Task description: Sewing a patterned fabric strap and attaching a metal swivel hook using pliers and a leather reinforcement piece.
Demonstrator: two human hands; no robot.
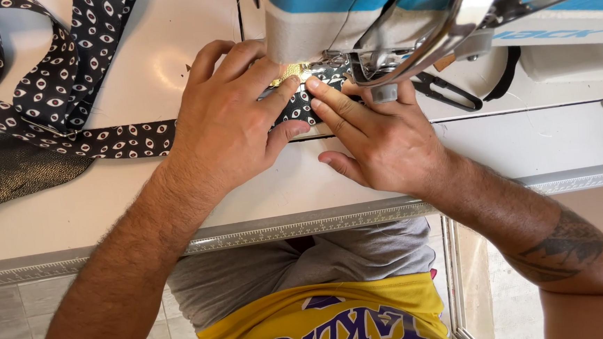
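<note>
A long black fabric strip (pixel 115 140) with small white eye-shaped marks runs from the left of the table under the head of a white sewing machine (pixel 348 20). My left hand (pixel 232 121) lies flat on the strip, fingers pressing it down just before the presser foot. My right hand (pixel 376 137) lies beside it, fingertips on the same strip under the machine head. A small patch of gold material (pixel 294 72) shows between my fingertips near the needle, which is hidden.
More of the patterned strip (pixel 44 59) is piled at the far left, over a dark speckled cloth (pixel 8 170). Black-handled scissors (pixel 447 91) lie on the machine bed to the right. A ruler strip runs along the white table's front edge (pixel 305 226).
</note>
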